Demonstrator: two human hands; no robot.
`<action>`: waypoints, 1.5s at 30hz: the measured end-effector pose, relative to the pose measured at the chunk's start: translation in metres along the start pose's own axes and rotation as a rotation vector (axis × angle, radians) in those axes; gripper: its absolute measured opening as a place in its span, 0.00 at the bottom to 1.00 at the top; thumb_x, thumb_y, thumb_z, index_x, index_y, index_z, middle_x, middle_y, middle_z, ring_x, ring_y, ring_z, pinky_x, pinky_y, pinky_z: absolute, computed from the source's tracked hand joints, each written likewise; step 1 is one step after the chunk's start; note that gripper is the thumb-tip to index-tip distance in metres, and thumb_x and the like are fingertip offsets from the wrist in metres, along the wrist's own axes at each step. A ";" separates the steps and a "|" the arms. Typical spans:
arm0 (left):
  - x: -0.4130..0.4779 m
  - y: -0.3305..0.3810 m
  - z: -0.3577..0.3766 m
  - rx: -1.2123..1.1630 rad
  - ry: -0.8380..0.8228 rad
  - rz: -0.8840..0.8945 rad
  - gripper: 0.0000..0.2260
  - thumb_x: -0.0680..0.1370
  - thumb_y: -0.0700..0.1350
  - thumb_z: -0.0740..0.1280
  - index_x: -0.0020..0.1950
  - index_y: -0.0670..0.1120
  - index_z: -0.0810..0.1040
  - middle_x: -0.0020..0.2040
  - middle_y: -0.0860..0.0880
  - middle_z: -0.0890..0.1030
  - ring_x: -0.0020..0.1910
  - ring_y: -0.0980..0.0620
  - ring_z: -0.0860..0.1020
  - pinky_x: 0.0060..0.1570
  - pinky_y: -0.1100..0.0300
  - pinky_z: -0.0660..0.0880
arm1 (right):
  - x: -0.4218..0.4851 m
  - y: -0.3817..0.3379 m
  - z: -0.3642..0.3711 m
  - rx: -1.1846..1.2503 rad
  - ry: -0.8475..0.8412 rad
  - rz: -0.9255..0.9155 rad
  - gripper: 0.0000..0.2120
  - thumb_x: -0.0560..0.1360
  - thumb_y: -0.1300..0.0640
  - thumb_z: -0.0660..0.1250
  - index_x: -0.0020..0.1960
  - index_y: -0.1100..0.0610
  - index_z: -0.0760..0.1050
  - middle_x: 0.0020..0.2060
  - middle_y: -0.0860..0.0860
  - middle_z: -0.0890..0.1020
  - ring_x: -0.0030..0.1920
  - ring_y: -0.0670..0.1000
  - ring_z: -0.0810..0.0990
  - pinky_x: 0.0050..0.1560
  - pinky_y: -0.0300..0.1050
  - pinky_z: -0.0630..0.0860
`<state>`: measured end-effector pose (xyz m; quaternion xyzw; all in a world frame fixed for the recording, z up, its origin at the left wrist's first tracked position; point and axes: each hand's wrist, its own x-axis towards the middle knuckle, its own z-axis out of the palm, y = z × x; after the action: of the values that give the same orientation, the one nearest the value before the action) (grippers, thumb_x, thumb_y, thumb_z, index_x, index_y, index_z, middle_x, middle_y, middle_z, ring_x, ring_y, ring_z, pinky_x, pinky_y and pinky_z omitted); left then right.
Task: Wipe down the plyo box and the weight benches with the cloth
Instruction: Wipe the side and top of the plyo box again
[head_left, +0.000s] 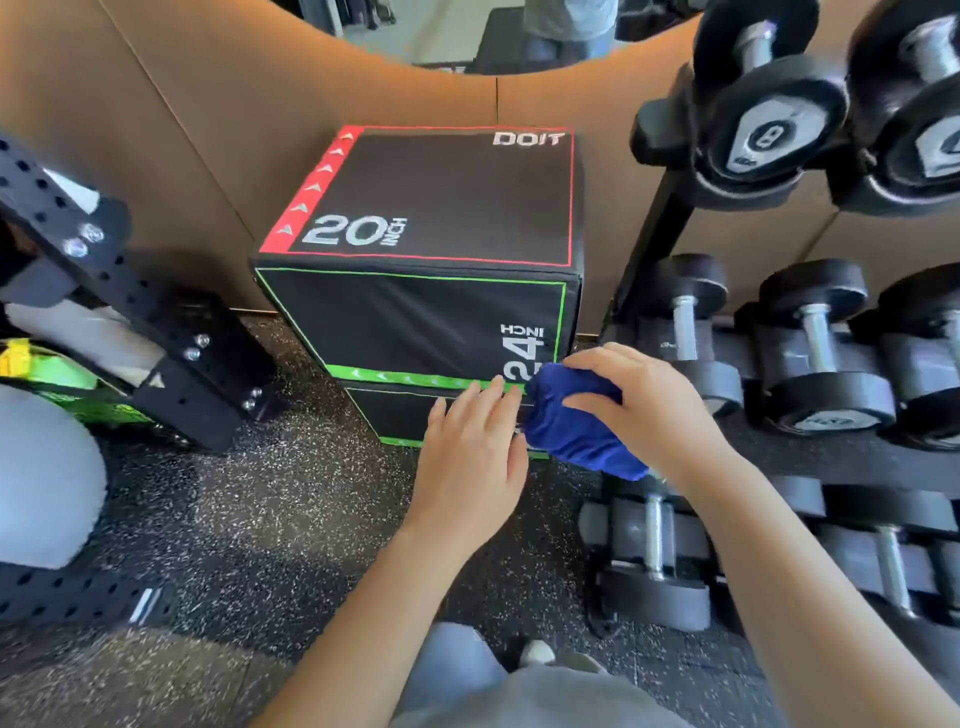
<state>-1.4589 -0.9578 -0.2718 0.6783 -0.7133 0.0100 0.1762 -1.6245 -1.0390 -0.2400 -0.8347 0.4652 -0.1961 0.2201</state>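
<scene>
Cloth (576, 421), blue and bunched, sits in the grip of our right hand (639, 395), just right of centre in the frame and over the lower right corner of the box's front face. Our left hand (467, 457) is open beside it, fingers straight and reaching toward the cloth and the green strip along that face. We cannot tell whether either hand touches the box (431, 202). We judge that we are at the opening step: the cloth is being readied and the box is not yet under a flat wipe. No benches are in view, so they come later. The next move calls for spreading the cloth under the right palm and laying it on a face, probably the front one it already covers, then sweeping toward the left of the frame, where there is room. The top panel with its red border lies higher in the frame and needs a reach up and forward. Room is uneven. The box's back stands close to the wall (208, 130), and its right side is near the upright of the dumbbell rack (654, 218), so that flank leaves little space for our knuckles. To the left, open floor (270, 499) lies between the box and the black frame (171, 338), giving clear access to that side.
</scene>
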 end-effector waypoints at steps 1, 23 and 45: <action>0.010 -0.007 0.003 -0.005 -0.004 0.003 0.20 0.74 0.48 0.54 0.60 0.40 0.76 0.60 0.43 0.78 0.59 0.43 0.76 0.55 0.43 0.72 | 0.012 0.004 0.002 0.015 -0.010 0.011 0.13 0.75 0.56 0.68 0.59 0.51 0.76 0.52 0.47 0.79 0.52 0.52 0.76 0.50 0.48 0.73; 0.306 -0.183 0.066 -0.095 -0.001 0.075 0.20 0.74 0.47 0.59 0.62 0.39 0.74 0.63 0.42 0.76 0.62 0.40 0.73 0.56 0.37 0.69 | 0.330 0.047 0.033 -0.017 0.032 0.107 0.14 0.74 0.55 0.69 0.59 0.52 0.77 0.50 0.46 0.80 0.49 0.50 0.77 0.51 0.49 0.74; 0.416 -0.225 0.165 -0.036 -0.206 0.028 0.23 0.75 0.47 0.53 0.67 0.39 0.65 0.68 0.41 0.70 0.67 0.39 0.68 0.58 0.37 0.68 | 0.433 0.162 0.145 -0.131 0.193 -0.111 0.19 0.59 0.60 0.78 0.50 0.55 0.79 0.43 0.53 0.78 0.40 0.56 0.76 0.35 0.48 0.76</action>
<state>-1.2871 -1.4185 -0.3666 0.6624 -0.7371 -0.0704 0.1140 -1.4468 -1.4623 -0.3958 -0.8489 0.4493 -0.2565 0.1081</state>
